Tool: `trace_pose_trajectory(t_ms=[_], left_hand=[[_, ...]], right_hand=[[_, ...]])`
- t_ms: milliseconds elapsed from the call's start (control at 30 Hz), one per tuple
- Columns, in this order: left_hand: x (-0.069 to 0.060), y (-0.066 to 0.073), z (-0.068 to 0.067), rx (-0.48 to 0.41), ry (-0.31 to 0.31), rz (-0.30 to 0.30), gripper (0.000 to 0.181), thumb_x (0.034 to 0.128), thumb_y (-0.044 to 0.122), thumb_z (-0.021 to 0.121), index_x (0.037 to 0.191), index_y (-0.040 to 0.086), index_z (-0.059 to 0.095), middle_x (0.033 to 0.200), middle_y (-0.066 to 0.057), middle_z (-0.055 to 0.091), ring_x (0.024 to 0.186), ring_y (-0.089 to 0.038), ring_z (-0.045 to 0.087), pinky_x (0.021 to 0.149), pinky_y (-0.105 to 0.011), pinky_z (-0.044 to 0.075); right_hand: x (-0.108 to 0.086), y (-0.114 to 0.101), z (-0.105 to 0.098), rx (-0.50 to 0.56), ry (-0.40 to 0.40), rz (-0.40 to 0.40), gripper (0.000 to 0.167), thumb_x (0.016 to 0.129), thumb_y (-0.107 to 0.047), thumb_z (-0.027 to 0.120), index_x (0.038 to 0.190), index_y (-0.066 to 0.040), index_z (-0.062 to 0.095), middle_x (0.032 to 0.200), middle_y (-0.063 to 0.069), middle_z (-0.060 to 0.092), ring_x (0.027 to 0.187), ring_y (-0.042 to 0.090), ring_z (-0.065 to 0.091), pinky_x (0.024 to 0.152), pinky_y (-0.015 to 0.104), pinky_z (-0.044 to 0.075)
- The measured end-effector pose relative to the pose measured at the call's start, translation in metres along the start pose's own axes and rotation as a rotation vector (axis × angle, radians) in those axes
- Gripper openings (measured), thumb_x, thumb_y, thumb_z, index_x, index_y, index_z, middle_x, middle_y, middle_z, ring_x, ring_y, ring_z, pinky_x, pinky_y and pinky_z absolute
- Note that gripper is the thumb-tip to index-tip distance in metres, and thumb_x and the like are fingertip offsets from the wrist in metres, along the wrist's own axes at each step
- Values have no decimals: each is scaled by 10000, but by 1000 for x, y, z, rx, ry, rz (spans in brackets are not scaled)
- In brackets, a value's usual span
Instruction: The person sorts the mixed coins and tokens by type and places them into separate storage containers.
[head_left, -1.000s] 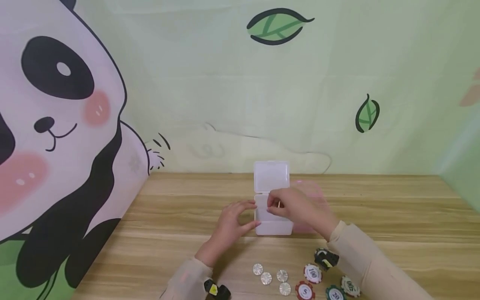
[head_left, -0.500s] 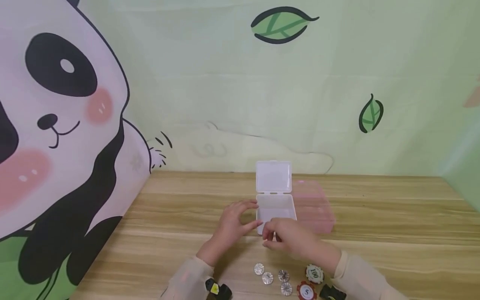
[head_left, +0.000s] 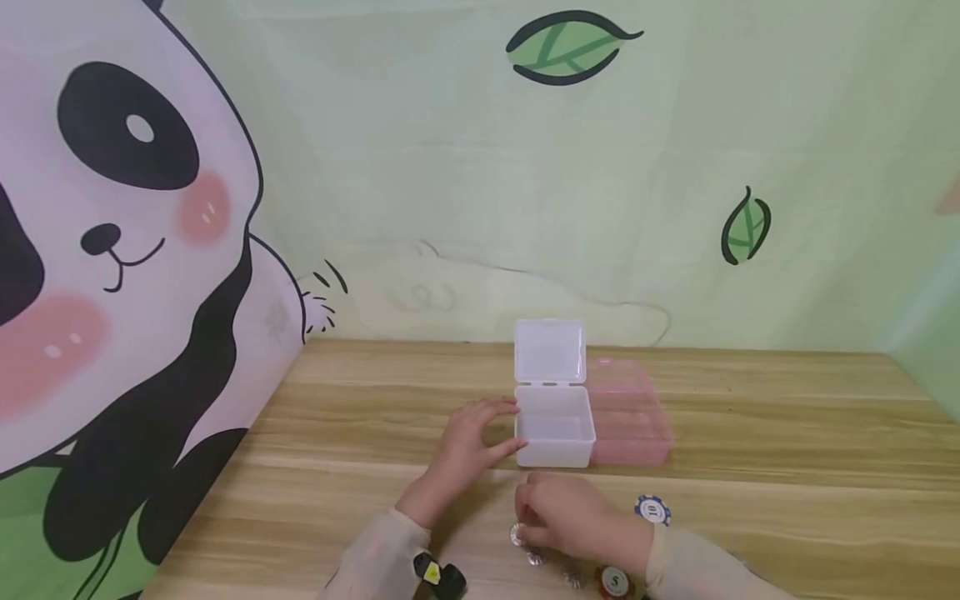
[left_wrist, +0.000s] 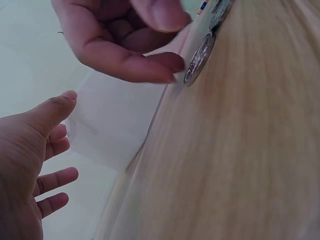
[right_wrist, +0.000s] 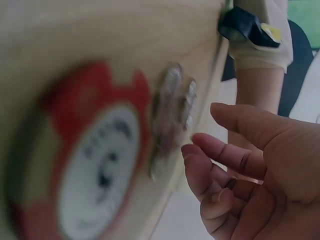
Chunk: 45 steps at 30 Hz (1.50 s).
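Observation:
My left hand (head_left: 468,437) touches the left side of a small white plastic box (head_left: 555,454) with its thumb and fingertips, its fingers fairly straight. The box's hinged lid (head_left: 550,352) stands raised at the back. In front of the box, my right hand (head_left: 566,515) is over several shiny silver coins (head_left: 535,559), partly covering them. The right wrist view has its thumb and index finger apart near the coins (right_wrist: 167,105), the other fingers loosely bent, nothing held. A silver coin (left_wrist: 200,59) lies close to the right fingertips in the left wrist view.
A translucent pink box (head_left: 633,450) stands against the white box's right side. A red poker chip (head_left: 615,582) marked 5 and a blue chip (head_left: 652,510) marked 10 lie near the right forearm. A panda-printed backdrop (head_left: 420,167) rises behind the wooden table (head_left: 787,433).
My right hand has moved from above the white box down toward the coins, uncovering the box's inside. The left hand stays at the box's left side.

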<state>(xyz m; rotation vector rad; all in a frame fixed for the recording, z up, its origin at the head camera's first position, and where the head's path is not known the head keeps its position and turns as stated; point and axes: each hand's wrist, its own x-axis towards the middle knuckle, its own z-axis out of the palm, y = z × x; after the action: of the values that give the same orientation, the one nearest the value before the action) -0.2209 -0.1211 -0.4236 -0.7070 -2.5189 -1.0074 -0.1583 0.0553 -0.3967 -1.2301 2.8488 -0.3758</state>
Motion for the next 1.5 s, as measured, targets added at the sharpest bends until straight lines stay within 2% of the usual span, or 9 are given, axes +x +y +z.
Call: trace_pose_trajectory(t_ms=[267, 533, 833, 1267, 1500], left_hand=[[1, -2, 1, -5, -4, 9, 400, 780, 248, 784, 1132, 97, 670, 1255, -47, 660, 1190, -251, 588, 1027, -457, 426], [0, 1, -1, -15, -20, -19, 405, 791, 255, 773, 1149, 98, 665, 1281, -56, 645, 1215, -278, 567, 1052, -496, 394], [1, 0, -1, -8, -9, 10, 400, 784, 246, 780, 1134, 88, 669, 1264, -74, 653, 1194, -273, 586, 1028, -474, 427], [1, 0, -1, 11, -13, 4, 399, 787, 251, 779, 1137, 95, 666, 1267, -54, 652, 1185, -256, 595, 1021, -455, 446], [0, 0, -1, 16, -9, 9, 402, 784, 253, 784, 1137, 100, 667, 1265, -51, 654, 1178, -250, 601, 1014, -449, 455]], right_hand=[[2, -7, 8, -62, -3, 24, 202, 764, -315, 748, 769, -170, 608, 760, -81, 513, 619, 35, 473, 548, 200, 416], [2, -11, 11, -116, 25, 23, 210, 743, -278, 780, 754, -179, 595, 753, -75, 508, 616, 46, 489, 533, 199, 405], [5, -14, 12, -167, 16, 33, 186, 733, -238, 783, 726, -166, 611, 747, -58, 532, 632, 59, 530, 536, 206, 441], [8, -15, 11, -134, 9, 42, 226, 714, -202, 777, 736, -147, 558, 753, -34, 527, 629, 79, 533, 514, 225, 443], [9, -14, 9, -64, -32, 52, 227, 736, -192, 771, 752, -161, 546, 724, -49, 531, 617, 73, 517, 517, 223, 418]])
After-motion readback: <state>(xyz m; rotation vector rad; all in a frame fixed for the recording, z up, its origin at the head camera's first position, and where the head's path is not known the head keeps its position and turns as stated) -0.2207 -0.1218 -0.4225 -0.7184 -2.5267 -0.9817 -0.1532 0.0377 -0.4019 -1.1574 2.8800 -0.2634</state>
